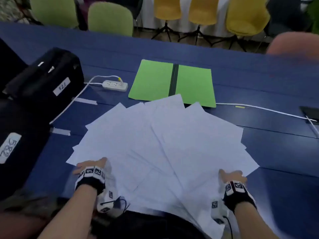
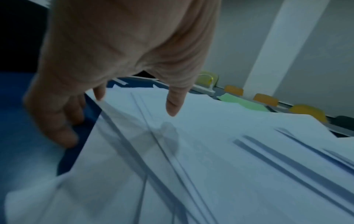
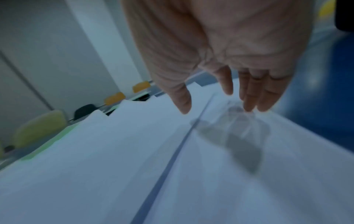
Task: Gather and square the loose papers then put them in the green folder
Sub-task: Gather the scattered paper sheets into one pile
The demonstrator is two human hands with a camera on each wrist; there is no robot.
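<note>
On the blue table [image 1: 259,80], fanned papers [image 1: 155,144] lie between the left hand [image 1: 89,167] and right hand [image 1: 232,176] (both fingers loosely spread, gripping nothing), green folder [image 1: 153,80] beyond.

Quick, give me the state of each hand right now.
Left hand: open, fingers spread at the left edge of the fanned papers.
Right hand: open, fingers straight over the papers' right side.

papers [image 1: 155,144]: near edge hidden behind the dark clothing at the bottom | green folder [image 1: 172,81]: near edge covered by the papers | left hand [image 1: 91,165]: fingers blurred, contact with the bench [image 1: 259,80] unclear | right hand [image 1: 232,175]: blurred, fingertips' contact unclear | black cases [image 1: 43,83]: cut off at left, labels unreadable
</note>
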